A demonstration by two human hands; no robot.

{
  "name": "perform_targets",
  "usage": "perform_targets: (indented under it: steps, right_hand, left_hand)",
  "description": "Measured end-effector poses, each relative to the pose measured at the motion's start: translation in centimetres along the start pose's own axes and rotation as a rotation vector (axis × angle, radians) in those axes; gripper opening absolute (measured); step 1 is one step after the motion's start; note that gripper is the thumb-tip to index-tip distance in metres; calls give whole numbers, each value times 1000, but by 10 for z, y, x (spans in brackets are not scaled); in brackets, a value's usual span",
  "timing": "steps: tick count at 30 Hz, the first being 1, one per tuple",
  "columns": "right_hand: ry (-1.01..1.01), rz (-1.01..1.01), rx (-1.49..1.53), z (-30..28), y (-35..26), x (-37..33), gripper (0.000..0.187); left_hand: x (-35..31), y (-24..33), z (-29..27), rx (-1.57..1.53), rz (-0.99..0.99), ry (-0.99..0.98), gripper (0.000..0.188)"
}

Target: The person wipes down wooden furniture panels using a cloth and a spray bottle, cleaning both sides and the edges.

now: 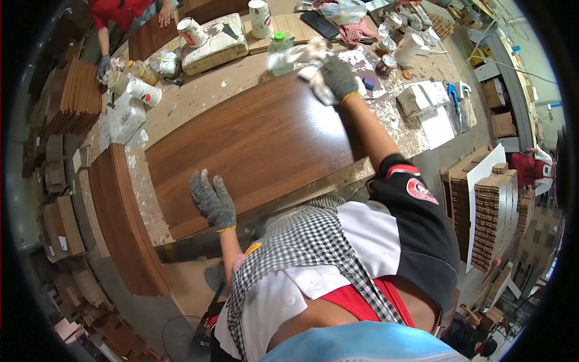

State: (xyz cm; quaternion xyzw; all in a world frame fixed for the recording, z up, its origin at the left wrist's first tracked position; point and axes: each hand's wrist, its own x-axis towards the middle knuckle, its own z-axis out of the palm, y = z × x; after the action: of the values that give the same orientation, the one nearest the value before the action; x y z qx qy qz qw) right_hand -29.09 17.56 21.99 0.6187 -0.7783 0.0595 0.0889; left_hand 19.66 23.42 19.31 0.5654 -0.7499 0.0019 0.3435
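Observation:
A brown wood-grain panel [253, 145] lies flat on a paint-spotted workbench in front of me. My left hand [214, 202], in a grey knit glove, rests open near the panel's near left edge, fingers spread. At the panel's far right corner my right hand [339, 78], gloved the same way, is closed on a white rag [319, 89]. Just beyond it stands a clear bottle [281, 65] with a green cap, partly covered by a blurred whitish thing. A small blue block [369, 83] sits right of my right glove.
Stacked brown panels [123, 223] lie at the left. White cups [261, 19], a wrapped block [217, 45], a phone [319, 24] and jars [386, 64] crowd the bench's far side. Across it, a person in red [120, 13] works. Cardboard stacks [493, 211] stand at right.

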Motion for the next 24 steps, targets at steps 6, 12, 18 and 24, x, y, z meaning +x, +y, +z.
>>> perform_targets:
  steps: [6, 12, 18, 24]
  right_hand:
    - [-213, 357, -58, -33, 91, 24, 48]
    - [112, -57, -112, -40, -19, -6, 42]
    - [-5, 495, 322, 42, 102, 15, 47]
    - [118, 726, 451, 4, 117, 4, 57]
  left_hand:
    - [2, 13, 7, -20, 23, -11, 36]
    - [-2, 26, -3, 24, 29, -85, 34]
    - [-7, 24, 0, -18, 40, -80, 35]
    - [-8, 22, 0, 28, 6, -105, 35]
